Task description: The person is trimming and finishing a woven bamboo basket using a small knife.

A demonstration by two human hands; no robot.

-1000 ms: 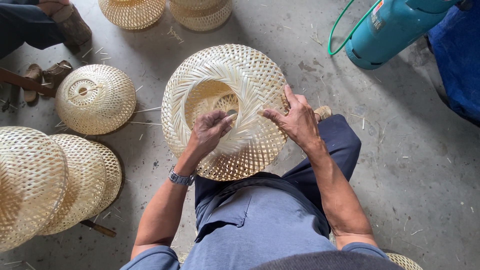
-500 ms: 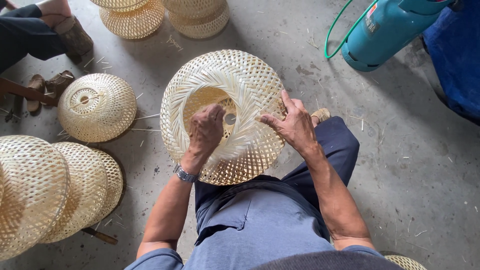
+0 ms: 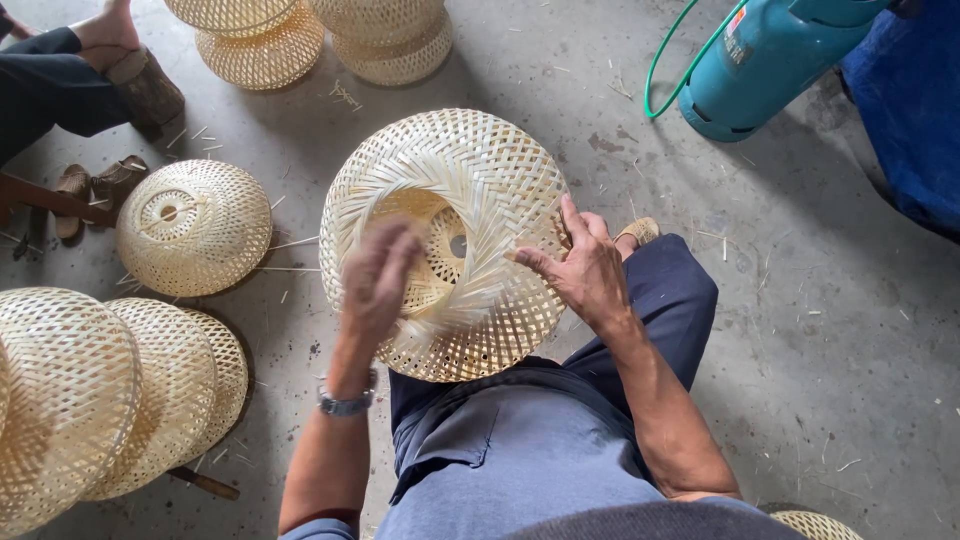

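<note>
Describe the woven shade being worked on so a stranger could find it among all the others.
Start at the wearer's blue-trousered lap. The woven bamboo shade rests there, between the left hand and right hand. Unlike the shades lying on the concrete floor, it is held, open side up.

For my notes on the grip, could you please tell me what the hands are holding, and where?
The right hand grips the pale round woven bamboo basket at its rim; the blurred left hand is over its opening.

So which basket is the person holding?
The big woven basket on the person's lap, with its opening facing up. The right hand grips its rim and the blurred left hand is over it. The others sit on the floor.
</note>
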